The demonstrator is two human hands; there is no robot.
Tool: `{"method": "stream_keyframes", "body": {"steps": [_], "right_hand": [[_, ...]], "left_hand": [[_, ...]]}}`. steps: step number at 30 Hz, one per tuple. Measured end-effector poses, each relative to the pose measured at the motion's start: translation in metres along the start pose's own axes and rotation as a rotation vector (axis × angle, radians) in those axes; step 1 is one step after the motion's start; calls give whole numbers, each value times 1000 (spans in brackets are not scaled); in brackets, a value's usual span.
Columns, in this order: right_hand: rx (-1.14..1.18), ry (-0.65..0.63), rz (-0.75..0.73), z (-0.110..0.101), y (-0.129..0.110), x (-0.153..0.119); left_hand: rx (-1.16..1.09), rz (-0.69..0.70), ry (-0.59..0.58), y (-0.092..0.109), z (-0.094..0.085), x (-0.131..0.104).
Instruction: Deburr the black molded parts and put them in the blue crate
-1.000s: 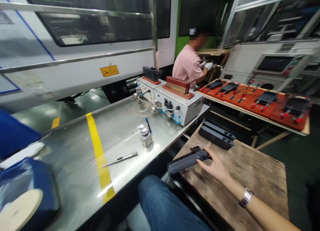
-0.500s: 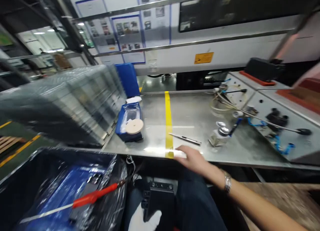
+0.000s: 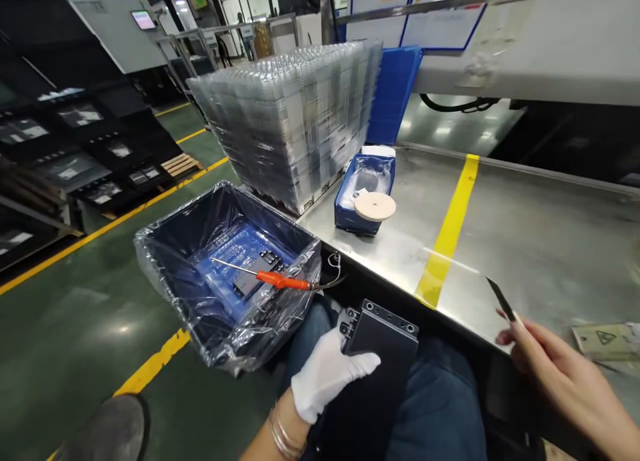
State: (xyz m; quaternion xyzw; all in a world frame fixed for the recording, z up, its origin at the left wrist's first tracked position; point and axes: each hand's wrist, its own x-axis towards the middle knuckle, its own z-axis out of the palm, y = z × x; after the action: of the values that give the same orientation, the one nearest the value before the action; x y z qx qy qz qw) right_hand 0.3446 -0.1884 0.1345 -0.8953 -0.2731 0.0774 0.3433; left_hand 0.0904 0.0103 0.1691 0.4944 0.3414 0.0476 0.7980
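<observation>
A black rectangular part [image 3: 383, 354] with metal fittings at its top end lies on my lap. My left hand [image 3: 333, 371], in a white glove, grips its left side with the thumb over the face. My bare right hand [image 3: 545, 354] holds a knife [image 3: 500, 298] with a dark, pointed blade, over the front edge of the metal table [image 3: 540, 228]. A blue box [image 3: 357, 221] with plastic lining stands on the table, and a round beige disc [image 3: 375, 206] rests at its front.
A plastic-lined bin [image 3: 175, 294] on the left holds blue sheets and a grey part; an orange-handled tool [image 3: 283, 281] lies across it. Stacked clear trays [image 3: 295, 114] stand behind. Yellow tape [image 3: 450, 228] crosses the table.
The view has turned left. My right hand has picked up the knife from the table. My left hand and the black part show more fully.
</observation>
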Motion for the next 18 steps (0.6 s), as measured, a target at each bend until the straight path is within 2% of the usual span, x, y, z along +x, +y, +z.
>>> {"method": "stream_keyframes", "body": {"steps": [2,4,6,8,14,16,18], "right_hand": [[130,-60,67,-2,-10,-27],[236,-65,114,1,-17,-51],[292,-57,127,7,-21,-69],[349,-56,135,14,-24,-80],[462,-64,173,36,-39,-86],[492,-106,201,44,-46,-87],[512,-149,221,53,-53,-92]], "left_hand": [[-139,-49,5,-2,3,5],[-305,-160,20,-8,5,10],[-424,-270,42,-16,8,15],[-453,-296,86,-23,9,17],[-104,-61,333,-24,12,12],[-17,-60,364,-22,13,9],[36,-62,345,-21,13,8]]}}
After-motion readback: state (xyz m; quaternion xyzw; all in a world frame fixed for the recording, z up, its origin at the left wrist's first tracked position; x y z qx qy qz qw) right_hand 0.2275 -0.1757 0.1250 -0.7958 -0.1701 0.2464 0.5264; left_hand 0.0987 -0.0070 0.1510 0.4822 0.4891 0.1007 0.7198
